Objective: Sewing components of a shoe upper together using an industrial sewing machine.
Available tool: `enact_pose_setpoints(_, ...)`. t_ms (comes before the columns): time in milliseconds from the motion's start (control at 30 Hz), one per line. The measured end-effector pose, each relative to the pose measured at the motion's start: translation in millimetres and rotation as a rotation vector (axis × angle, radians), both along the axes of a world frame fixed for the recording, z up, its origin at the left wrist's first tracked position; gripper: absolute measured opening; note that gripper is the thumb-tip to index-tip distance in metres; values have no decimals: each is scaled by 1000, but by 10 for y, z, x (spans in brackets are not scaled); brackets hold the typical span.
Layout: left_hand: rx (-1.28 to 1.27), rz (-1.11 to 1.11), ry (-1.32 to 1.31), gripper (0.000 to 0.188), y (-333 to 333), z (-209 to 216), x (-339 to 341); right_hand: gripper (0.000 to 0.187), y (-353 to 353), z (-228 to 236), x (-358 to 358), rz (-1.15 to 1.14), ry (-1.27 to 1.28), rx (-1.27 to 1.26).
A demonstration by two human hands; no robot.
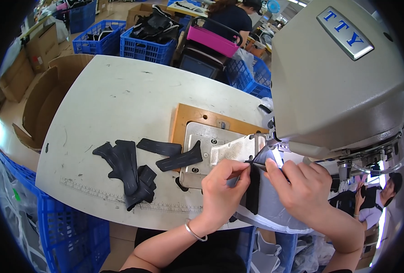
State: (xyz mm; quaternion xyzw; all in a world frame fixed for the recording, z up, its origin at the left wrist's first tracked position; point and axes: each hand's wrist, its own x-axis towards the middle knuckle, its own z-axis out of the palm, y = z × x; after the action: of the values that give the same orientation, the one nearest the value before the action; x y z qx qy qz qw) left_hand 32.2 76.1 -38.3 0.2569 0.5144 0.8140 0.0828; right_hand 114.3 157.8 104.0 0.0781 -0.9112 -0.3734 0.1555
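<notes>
Left hand (224,191) at the machine (338,86), thumb and forefinger closed in a narrow pinch on the top of a black strip (253,193). Right hand (302,186) bent over the grey piece (272,200), fingertips at its upper part, close to the metal foot; whether they pinch it or only press, cannot tell. Strip runs down over the grey piece between the two hands, toward the table's near side; top of the work sits just under the machine head, beside the metal arm (236,150). Main risk, as I judge it: fingers. Both sets of tips are near the foot, and a start with them there could catch one; the needle itself I can't make out. Next: skew. The strip is pinched only at its top, its lower length unheld, so a tug or a twist there could swing it off line. The grey piece looks soft and curved; uneven pressure from the right hand could pucker it or let the layers creep apart. Its lower part might also drag if it snags. Loose black pieces (129,168) heaped on the table (120,100) to the left, more beside the plate (193,179); a sweep of the left forearm could scatter them.
</notes>
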Motion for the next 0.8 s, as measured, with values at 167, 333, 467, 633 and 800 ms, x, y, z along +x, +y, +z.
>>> enact_pose_setpoints(167, -4, 65, 93, 17, 14, -27, 1, 14, -9, -13, -6, 1, -2, -2)
enact_pose_setpoints(333, -45, 165, 245, 21, 16, -36, -23, 6, -18, -3, -31, 18, -9, 32)
enact_pose_setpoints(467, -63, 183, 273, 21, 11, -28, -32, 4, -14, 4, -38, 18, -45, 60)
enact_pose_setpoints(633, -23, 98, 99, 15, -14, -99, -23, 11, 27, 12, 87, 7, -45, -9)
enact_pose_setpoints(800, -103, -32, 21, 9, -72, -43, -57, 17, 47, 9, 88, -5, -7, -27)
